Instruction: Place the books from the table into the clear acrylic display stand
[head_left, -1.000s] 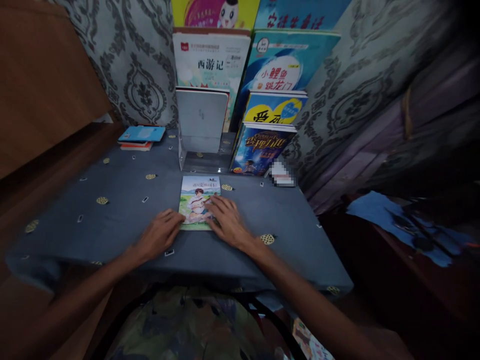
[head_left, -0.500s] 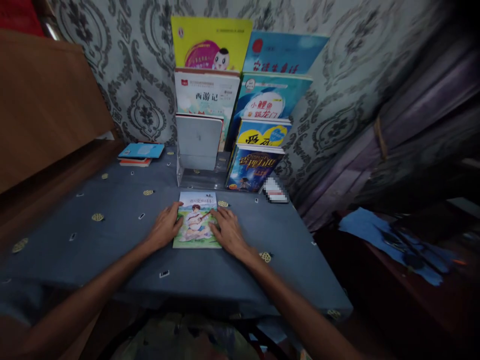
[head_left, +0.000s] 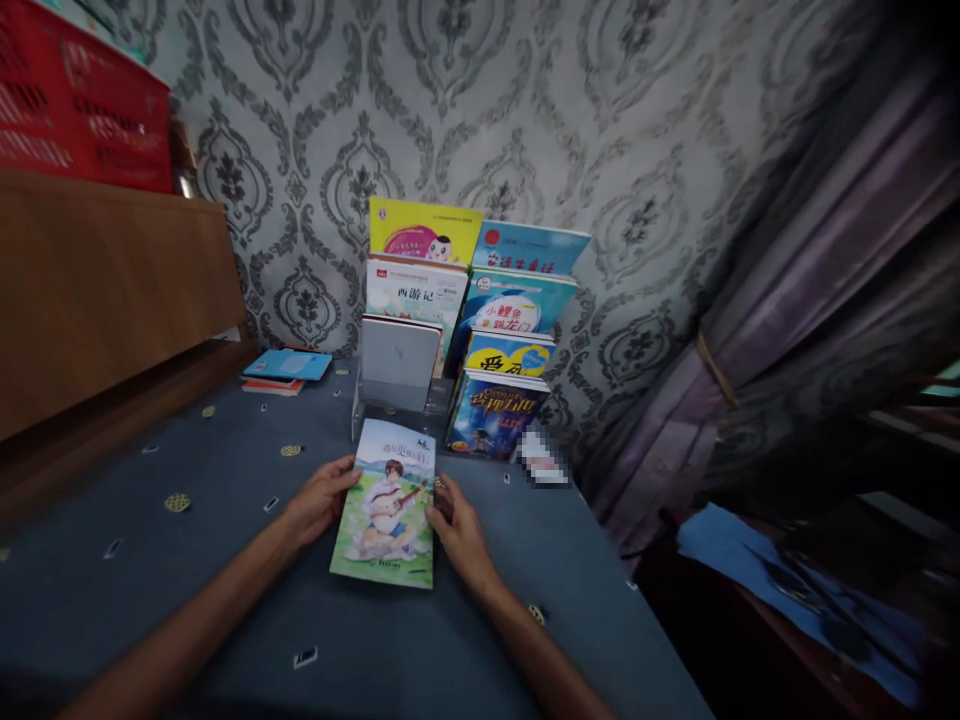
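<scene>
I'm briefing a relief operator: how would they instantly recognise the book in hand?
Find the blue-grey tablecloth, then the clear display stand towards its back. Nearer the camera, the left hand and right hand hold a thin paperback by its sides. Unlike what shows of the racked books, it pictures a seated figure with a stringed instrument.

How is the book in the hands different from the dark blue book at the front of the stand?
The held book is between the left hand and right hand; the dark blue book stands in the stand. The held book's cover is pale, with lots of green, while the dark blue book's has gold-looking letters. Both show covers with pictures and writing.
</scene>
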